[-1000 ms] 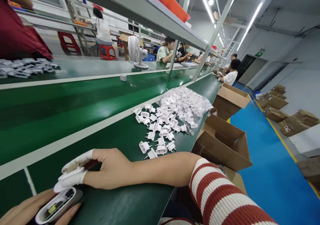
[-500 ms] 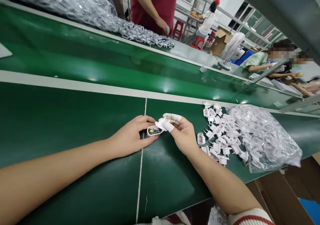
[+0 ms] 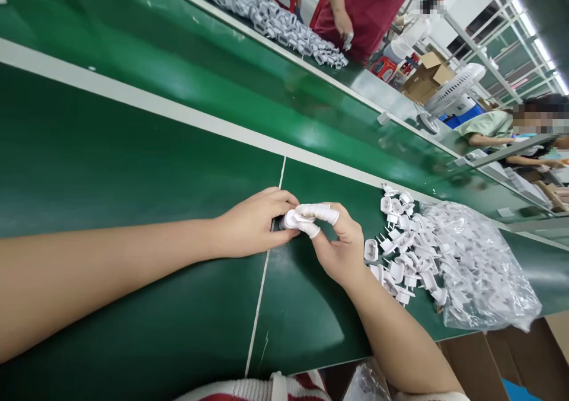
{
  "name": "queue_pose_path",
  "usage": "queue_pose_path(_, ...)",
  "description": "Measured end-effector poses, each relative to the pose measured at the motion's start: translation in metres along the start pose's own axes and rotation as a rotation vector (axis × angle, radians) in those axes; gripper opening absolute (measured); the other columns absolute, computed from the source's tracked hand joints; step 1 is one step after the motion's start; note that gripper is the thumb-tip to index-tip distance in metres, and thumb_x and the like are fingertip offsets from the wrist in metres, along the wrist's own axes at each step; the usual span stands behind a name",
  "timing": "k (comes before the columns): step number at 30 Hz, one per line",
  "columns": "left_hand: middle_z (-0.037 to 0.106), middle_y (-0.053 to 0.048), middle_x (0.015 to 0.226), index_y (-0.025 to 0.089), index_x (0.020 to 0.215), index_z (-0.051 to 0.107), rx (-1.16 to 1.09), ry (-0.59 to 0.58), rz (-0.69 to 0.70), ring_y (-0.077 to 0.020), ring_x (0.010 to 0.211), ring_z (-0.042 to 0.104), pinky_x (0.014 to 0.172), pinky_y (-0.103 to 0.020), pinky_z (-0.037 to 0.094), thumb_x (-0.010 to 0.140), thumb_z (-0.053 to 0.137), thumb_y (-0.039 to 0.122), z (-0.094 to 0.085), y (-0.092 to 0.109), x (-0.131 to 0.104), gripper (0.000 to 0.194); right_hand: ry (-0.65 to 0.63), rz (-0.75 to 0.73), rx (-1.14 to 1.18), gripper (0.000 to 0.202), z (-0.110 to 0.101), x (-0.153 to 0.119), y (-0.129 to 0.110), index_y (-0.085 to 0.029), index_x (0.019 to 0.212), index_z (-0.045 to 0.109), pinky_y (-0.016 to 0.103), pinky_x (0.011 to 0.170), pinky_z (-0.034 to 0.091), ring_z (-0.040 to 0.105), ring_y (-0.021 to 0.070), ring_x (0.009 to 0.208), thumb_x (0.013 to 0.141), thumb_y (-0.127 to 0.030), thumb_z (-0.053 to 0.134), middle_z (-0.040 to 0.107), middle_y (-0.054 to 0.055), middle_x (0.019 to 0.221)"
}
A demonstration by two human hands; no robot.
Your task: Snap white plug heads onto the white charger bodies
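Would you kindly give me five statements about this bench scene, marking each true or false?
1. The left hand and right hand meet at a small, rounded white plastic casing. True.
2. White finger coverings are worn on the left hand. False: they are on the right hand.
3. Loose white plastic plug pieces lie left of both hands. False: they lie to the right.
4. A clear plastic bag of white pieces rests on the green tabletop. True.
5. The white electric fan stands beside the bag. False: it stands across the glossy green strip.
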State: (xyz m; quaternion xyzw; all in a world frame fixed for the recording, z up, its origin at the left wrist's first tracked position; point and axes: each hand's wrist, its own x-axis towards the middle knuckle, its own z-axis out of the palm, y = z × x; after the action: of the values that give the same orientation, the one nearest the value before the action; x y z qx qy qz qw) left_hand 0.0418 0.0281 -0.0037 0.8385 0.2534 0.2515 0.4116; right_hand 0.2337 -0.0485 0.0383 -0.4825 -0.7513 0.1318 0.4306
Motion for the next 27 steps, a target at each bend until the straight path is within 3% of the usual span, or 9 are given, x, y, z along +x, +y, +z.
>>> queue_pose_path(6,0.069,-0.006,0.12,0.023,0.106,0.075,0.004,0.003,0.009,-0.0263,0.116,0.059,0.104,-0.041,0.048,0.093,0.06,0.042,0.0,-0.001,0.001,0.028,-0.041,-0.132,-0.171,0.026,-0.002,0.008,-0.002,-0.031,0.112,0.075,0.04,0.088,0.061,0.073,0.0207,0.092,0.096,-0.015,0.064,0.08,0.002,0.092)
queue_pose_path(11,0.07,-0.006,0.119,0.022,0.106,0.076,-0.006,0.008,0.006,-0.0268,0.116,0.059,0.104,-0.042,0.048,0.092,0.061,0.043,0.0,0.0,0.002,0.029,-0.043,-0.13,-0.124,0.027,0.0,0.009,0.0,-0.029,0.111,0.074,0.042,0.097,0.061,0.073,0.0182,0.087,0.094,-0.011,0.065,0.08,0.001,0.093)
queue_pose_path(18,0.07,-0.006,0.121,0.022,0.103,0.075,0.008,-0.004,0.007,-0.0277,0.118,0.059,0.106,-0.044,0.047,0.092,0.06,0.04,0.0,-0.001,0.003,0.026,0.098,-0.2,-0.359,0.028,0.008,-0.001,0.012,-0.027,0.112,0.07,0.048,0.106,0.051,0.075,0.0203,0.091,0.088,-0.012,0.069,0.081,0.002,0.095)
queue_pose_path(24,0.071,-0.008,0.122,0.021,0.114,0.071,0.022,0.043,0.049,-0.0282,0.118,0.062,0.108,-0.042,0.048,0.091,0.062,0.047,0.003,0.002,0.001,0.035,0.122,-0.094,-0.204,0.017,0.016,-0.011,0.019,-0.026,0.106,0.073,0.047,0.115,0.042,0.074,0.0191,0.096,0.091,-0.021,0.07,0.08,0.002,0.097)
queue_pose_path(27,0.072,-0.009,0.122,0.021,0.124,0.067,-0.003,0.076,-0.021,-0.0283,0.114,0.066,0.103,-0.04,0.051,0.09,0.063,0.053,0.008,0.002,-0.003,0.046,0.133,0.053,-0.098,0.028,0.023,-0.019,0.019,-0.025,0.119,0.071,0.045,0.117,0.042,0.072,0.0207,0.105,0.091,-0.027,0.07,0.079,0.004,0.105)
